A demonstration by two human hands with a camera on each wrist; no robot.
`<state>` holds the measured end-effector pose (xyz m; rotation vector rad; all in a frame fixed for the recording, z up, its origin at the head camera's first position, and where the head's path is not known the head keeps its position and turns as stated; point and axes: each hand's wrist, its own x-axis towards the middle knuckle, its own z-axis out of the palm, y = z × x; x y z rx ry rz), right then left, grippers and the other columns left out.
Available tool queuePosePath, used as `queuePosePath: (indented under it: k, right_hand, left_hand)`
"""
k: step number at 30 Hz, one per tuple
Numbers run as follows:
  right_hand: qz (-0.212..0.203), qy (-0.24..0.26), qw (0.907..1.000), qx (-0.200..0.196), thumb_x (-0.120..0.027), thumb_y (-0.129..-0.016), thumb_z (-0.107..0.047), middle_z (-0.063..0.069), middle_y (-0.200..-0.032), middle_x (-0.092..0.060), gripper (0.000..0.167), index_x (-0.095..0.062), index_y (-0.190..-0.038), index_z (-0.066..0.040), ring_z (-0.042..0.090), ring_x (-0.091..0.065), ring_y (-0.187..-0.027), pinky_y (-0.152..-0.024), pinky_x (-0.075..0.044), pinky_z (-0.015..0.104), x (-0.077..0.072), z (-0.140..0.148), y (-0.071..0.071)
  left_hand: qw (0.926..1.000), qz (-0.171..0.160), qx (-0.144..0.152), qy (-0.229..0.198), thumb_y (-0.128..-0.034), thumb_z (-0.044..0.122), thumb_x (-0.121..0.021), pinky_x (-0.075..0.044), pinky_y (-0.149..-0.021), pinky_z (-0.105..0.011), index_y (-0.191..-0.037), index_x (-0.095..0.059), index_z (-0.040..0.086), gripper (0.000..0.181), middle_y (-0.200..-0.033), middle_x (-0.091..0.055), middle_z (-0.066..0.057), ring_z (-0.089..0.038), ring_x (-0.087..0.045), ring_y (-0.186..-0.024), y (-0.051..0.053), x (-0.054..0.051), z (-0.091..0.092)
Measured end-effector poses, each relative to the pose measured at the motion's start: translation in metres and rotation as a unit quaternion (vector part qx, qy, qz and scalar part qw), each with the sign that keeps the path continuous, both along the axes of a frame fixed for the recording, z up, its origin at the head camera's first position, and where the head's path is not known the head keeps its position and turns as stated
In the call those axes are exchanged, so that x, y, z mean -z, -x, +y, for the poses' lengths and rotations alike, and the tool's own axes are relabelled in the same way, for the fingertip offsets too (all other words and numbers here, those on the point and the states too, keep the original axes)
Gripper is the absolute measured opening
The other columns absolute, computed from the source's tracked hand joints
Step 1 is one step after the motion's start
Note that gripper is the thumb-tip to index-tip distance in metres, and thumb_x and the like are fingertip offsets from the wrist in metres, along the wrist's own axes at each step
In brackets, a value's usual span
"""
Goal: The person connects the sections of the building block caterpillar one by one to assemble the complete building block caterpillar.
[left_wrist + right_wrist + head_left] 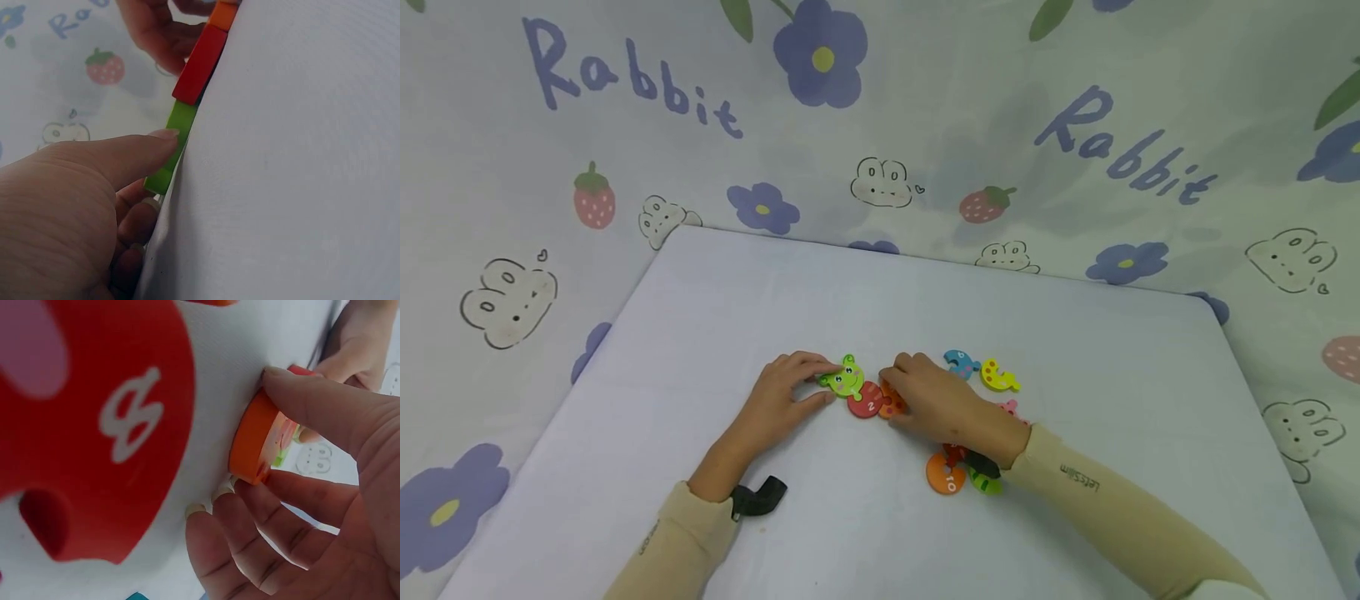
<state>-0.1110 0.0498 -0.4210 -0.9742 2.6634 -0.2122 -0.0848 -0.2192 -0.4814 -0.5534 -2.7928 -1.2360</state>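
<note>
Holding the orange piece (892,404) by its rim between thumb and fingers, your right grip (940,408) has it beside the red 2 piece (865,403) on the counter (775,292). Your left grip (781,398) pinches the green face piece (847,381) on the red one's other side. Whether the orange joint is fully seated is hard to judge, as your right fingers cover part of it. Uneven pressure from either grip could tilt the red piece, which neither holds, and pop a joint apart. On the wrist side of your right grip, the black wrist camera (982,464) sits over the green striped piece (987,482), near the orange 10 piece (945,477); a lowered wrist could knock them astray. The left wrist view shows the green, red and orange edges in a row, where the head view gives faces; only the right wrist view reveals the red 8 piece's (169,459) digit.
</note>
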Motion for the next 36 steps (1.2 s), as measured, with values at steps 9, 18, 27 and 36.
queuePosePath:
  k: [9, 18, 27, 36]
  right_hand:
    - [-0.013, -0.006, 0.9997, 0.02, -0.085, -0.088, -0.042, 0.007, -0.134, -0.058, 0.08, -0.051, -0.152, -0.009, 0.022, -0.053, -0.118, -0.099, -0.052, 0.035, 0.001, 0.003, -0.002]
    - [-0.038, -0.006, 0.9985, 0.037, -0.085, -0.089, -0.042, 0.006, -0.143, -0.058, 0.08, -0.051, -0.153, -0.01, 0.022, -0.053, -0.129, -0.106, -0.049, 0.037, -0.002, 0.025, -0.006]
    - [-0.069, 0.068, 0.9935, 0.059, -0.077, -0.096, -0.039, 0.006, -0.148, -0.057, 0.069, -0.053, -0.153, -0.009, 0.026, -0.049, -0.14, -0.112, -0.044, 0.046, -0.01, 0.069, -0.012]
    - [-0.026, 0.121, 0.9892, 0.078, -0.08, -0.095, -0.031, 0.007, -0.14, -0.064, 0.061, -0.06, -0.147, -0.006, 0.029, -0.055, -0.133, -0.106, -0.049, 0.05, -0.017, 0.113, -0.022]
  left_hand:
    - [0.9999, 0.007, -0.006, 0.004, -0.0893, 0.015, -0.085, -0.041, -0.094, -0.046, -0.131, -0.073, 0.02, 0.043, -0.129, -0.065, 0.002, -0.02, -0.056, -0.111, 0.0, 0.003, 0.001]
    - [0.9998, 0.008, -0.019, -0.001, -0.0919, 0.011, -0.082, -0.042, -0.091, -0.043, -0.131, -0.068, 0.015, 0.042, -0.119, -0.067, 0.003, -0.016, -0.056, -0.101, 0.0, 0.005, 0.0]
    - [0.9994, 0.012, -0.033, -0.002, -0.0915, 0.004, -0.081, -0.049, -0.084, -0.039, -0.118, -0.07, 0.011, 0.029, -0.11, -0.067, 0.001, -0.016, -0.059, -0.096, 0.005, 0.004, 0.0]
    - [0.9993, 0.003, -0.038, 0.0, -0.0924, 0.005, -0.08, -0.049, -0.085, -0.04, -0.115, -0.07, 0.01, 0.025, -0.107, -0.066, 0.0, -0.018, -0.059, -0.096, 0.005, 0.004, 0.002]
